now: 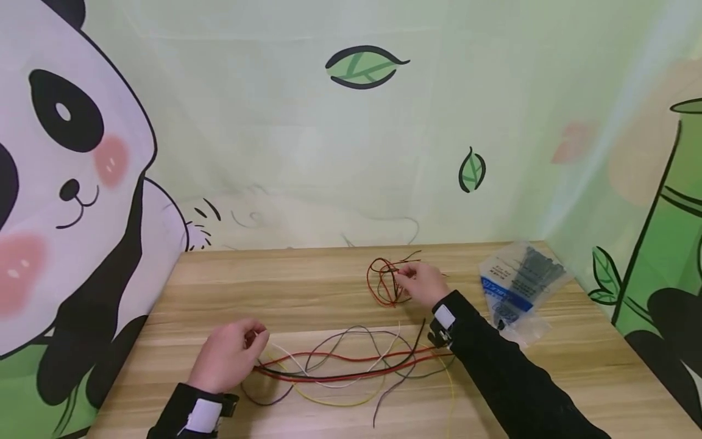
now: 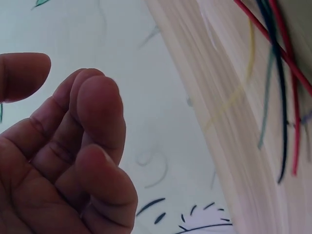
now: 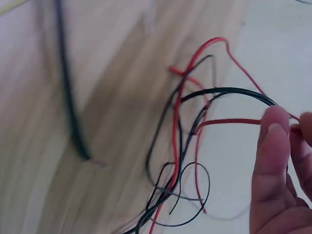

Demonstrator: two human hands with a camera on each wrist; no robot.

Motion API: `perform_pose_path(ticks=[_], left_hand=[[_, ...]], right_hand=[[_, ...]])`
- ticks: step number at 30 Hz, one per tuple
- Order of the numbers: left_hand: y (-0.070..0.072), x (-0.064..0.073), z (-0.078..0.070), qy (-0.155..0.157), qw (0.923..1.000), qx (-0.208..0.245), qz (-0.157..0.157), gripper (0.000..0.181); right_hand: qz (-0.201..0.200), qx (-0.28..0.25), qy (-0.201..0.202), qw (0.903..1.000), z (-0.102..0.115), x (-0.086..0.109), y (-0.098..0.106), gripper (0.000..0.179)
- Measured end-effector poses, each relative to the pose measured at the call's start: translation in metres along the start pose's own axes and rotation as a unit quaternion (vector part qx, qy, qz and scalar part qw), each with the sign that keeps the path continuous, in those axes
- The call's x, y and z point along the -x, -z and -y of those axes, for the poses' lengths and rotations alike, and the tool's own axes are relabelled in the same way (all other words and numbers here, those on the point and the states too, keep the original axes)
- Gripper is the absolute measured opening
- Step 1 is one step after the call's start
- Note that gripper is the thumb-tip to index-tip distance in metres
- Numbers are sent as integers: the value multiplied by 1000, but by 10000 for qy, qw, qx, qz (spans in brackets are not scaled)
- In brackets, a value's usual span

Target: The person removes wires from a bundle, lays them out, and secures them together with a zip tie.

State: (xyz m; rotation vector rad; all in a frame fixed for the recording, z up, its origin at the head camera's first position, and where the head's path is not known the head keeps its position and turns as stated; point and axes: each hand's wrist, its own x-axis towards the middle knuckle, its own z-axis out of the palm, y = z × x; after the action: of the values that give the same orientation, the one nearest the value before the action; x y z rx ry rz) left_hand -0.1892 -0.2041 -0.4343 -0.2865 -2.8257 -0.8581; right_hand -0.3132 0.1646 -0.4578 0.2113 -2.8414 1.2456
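Note:
Near the back of the table, my right hand (image 1: 423, 284) pinches a tangled bunch of thin red wires (image 3: 229, 121) and black wires (image 3: 231, 90) between thumb and fingers. Loops of the bunch hang out beyond the fingertips. My left hand (image 1: 227, 356) is over the left ends of a second spread of wires (image 1: 312, 379). Its fingers are loosely bent and the thumb stands apart, with nothing between them in the left wrist view. That spread has red, black, yellow, white and dark purplish wires, lying crosswise between my two wrists.
A clear plastic bag (image 1: 510, 289) with a blue label band and dark strips inside lies at the right of the wooden table (image 1: 263, 280). Behind the table hangs a printed cloth (image 1: 296, 152) with a panda, leaves and bamboo. A black wire end (image 3: 73, 131) sticks up near my right wrist.

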Motion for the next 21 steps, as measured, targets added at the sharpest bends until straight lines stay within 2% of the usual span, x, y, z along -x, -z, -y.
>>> perform_pose_path(ticks=[3, 4, 12, 17, 21], left_hand=[[-2, 1, -10, -85, 9999, 119, -9, 8], [-3, 1, -13, -118, 9998, 168, -3, 8], [-9, 5, -23, -205, 9994, 269, 55, 6], [-10, 6, -25, -192, 9993, 320, 102, 6], [-9, 5, -25, -246, 9993, 270, 51, 6]], right_hand=[[-85, -673, -74, 9977, 3, -6, 4, 16], [-162, -740, -8, 9971, 5, -8, 5, 16], [-845, -530, 678, 9927, 27, -19, 23, 14], [-1062, -657, 976, 9874, 44, -21, 37, 14], [-1110, -1044, 1110, 9821, 56, -21, 47, 15]])
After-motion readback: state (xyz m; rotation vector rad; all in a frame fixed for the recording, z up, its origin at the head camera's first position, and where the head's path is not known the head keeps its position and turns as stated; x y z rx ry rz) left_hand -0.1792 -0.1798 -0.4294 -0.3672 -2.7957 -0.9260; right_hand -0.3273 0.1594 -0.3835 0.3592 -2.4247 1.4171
